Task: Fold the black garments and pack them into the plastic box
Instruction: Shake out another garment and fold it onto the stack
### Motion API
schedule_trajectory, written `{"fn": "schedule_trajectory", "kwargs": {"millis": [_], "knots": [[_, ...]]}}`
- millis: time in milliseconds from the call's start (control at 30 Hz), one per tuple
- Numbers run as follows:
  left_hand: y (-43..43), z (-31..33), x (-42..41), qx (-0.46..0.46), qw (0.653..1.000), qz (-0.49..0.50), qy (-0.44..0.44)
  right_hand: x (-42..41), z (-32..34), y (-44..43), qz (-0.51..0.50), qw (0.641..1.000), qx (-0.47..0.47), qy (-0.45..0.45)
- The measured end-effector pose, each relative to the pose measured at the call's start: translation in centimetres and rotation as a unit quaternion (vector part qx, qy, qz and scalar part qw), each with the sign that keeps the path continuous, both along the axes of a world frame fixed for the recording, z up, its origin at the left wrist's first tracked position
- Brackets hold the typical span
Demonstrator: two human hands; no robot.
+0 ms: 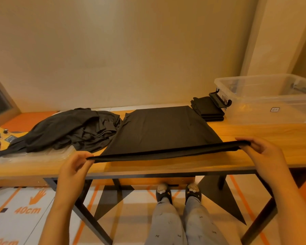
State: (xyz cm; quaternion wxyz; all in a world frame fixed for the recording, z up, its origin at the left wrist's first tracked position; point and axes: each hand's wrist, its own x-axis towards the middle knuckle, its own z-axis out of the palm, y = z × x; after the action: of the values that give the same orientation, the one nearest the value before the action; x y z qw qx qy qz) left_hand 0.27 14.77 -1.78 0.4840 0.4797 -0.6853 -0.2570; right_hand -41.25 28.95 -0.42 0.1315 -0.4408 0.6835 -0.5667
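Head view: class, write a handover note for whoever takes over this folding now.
Hands: left hand pinches the near-left corner of the spread garment; right hand pinches the near-right corner, near edge lifted.
Things: unfolded pile lies left of it; folded stack sits beside the plastic box.
Done: one stack folded.
Left: fold this one, fold the pile, pack everything; no garment visible in the box.

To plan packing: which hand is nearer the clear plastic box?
Right. The right hand pinches the black garment near the plastic box; the left hand pinches its opposite end.
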Motion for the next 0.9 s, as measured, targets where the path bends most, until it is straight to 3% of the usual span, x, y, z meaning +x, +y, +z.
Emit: {"fn": "schedule_trajectory", "kwargs": {"millis": [100, 267, 367, 433, 533, 733, 833, 900], "knots": [[0.3, 1.3, 0.4, -0.023, 0.999, 0.020, 0.012, 0.0, 1.8, 0.7, 0.019, 0.999, -0.039, -0.018], [-0.9, 4.7, 0.5, -0.044, 0.986, 0.026, 0.156, 0.2, 4.5, 1.0, 0.015, 0.990, -0.135, -0.050], [-2.5, 6.7, 0.7, -0.084, 0.970, -0.003, 0.230, 0.3, 6.4, 0.5, 0.011, 0.983, -0.180, -0.040], [-3.3, 7.3, 0.6, -0.087, 0.967, -0.044, 0.234, -0.2, 7.0, -0.2, 0.028, 0.979, -0.198, -0.035], [-5.4, 5.9, 0.2, -0.015, 0.980, -0.087, 0.178, -0.8, 6.7, -2.1, 0.085, 0.983, -0.150, -0.069], [-12.4, 4.1, -3.0, 0.166, 0.980, -0.109, 0.008, -3.1, 4.9, -11.5, 0.165, 0.977, 0.092, -0.096], [-18.0, 7.4, -5.5, 0.115, 0.981, -0.115, -0.102, -4.1, 7.0, -18.3, 0.161, 0.979, 0.102, -0.077], [-22.1, 11.1, -7.1, 0.042, 0.989, -0.087, -0.109, -5.2, 9.5, -22.3, 0.118, 0.992, 0.030, -0.042]]}}
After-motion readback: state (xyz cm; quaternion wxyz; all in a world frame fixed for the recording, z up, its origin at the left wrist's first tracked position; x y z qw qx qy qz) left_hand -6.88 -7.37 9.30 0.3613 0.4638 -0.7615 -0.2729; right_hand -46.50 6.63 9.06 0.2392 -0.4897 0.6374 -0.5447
